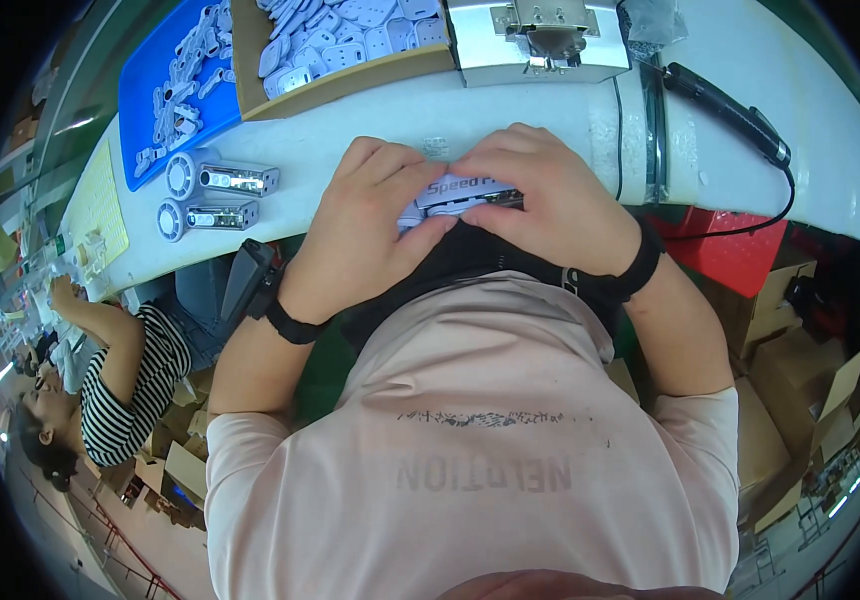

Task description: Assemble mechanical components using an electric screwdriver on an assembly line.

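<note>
At the near edge of the table, both my hands are closed round a pale lilac handheld fan (468, 187). My left hand (362, 215) grips its left end, thumb and fingers pressed against the casing. On the other end my right hand (562, 200) holds it the same way, its thumb along the lower side. A dark and shiny strip shows along the casing's near side; the rest is covered by my fingers. To the left lie two similar fans, a farther one (222, 178) and a nearer one (208, 216), with round grilled heads and shiny inner parts showing in their handles.
A blue tray (134, 150) of small white parts and a cardboard box (340, 90) of pale covers stand at the back. Beside them is a metal fixture (540, 72). A black corded electric screwdriver (725, 112) lies right. A striped-shirted person (130, 385) works at left.
</note>
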`<move>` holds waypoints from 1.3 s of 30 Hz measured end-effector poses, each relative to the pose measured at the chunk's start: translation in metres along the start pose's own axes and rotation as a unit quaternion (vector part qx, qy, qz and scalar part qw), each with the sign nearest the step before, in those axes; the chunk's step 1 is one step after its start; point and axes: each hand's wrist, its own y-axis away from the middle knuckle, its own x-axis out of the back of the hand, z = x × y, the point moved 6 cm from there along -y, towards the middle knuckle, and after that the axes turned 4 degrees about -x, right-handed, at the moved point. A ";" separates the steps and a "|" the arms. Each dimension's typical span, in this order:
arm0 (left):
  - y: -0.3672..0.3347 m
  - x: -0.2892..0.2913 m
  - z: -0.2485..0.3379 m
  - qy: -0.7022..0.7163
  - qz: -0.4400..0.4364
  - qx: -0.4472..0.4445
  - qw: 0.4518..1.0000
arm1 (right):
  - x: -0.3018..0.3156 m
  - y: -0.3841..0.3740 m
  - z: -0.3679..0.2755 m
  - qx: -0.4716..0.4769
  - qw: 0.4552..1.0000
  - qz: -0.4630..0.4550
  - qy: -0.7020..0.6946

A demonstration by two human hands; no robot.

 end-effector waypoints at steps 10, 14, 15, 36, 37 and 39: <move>0.004 -0.005 0.008 -0.023 0.006 -0.022 0.999 | -0.003 0.001 -0.002 0.001 0.999 -0.034 0.038; 0.005 -0.004 0.012 -0.065 0.011 -0.023 0.998 | -0.003 0.008 -0.002 0.036 0.999 0.004 0.040; 0.005 -0.004 0.014 -0.077 0.014 -0.025 0.997 | -0.003 0.007 -0.002 0.043 0.998 0.003 0.046; -0.004 -0.001 0.009 -0.078 0.016 -0.023 0.997 | -0.004 0.006 -0.001 0.053 0.997 0.029 0.052; -0.004 0.000 0.009 -0.085 0.005 -0.021 0.996 | -0.005 0.003 -0.003 0.057 0.996 0.032 0.061; -0.004 0.003 0.008 -0.104 -0.015 -0.015 0.994 | -0.001 0.004 -0.002 0.055 0.996 0.017 0.066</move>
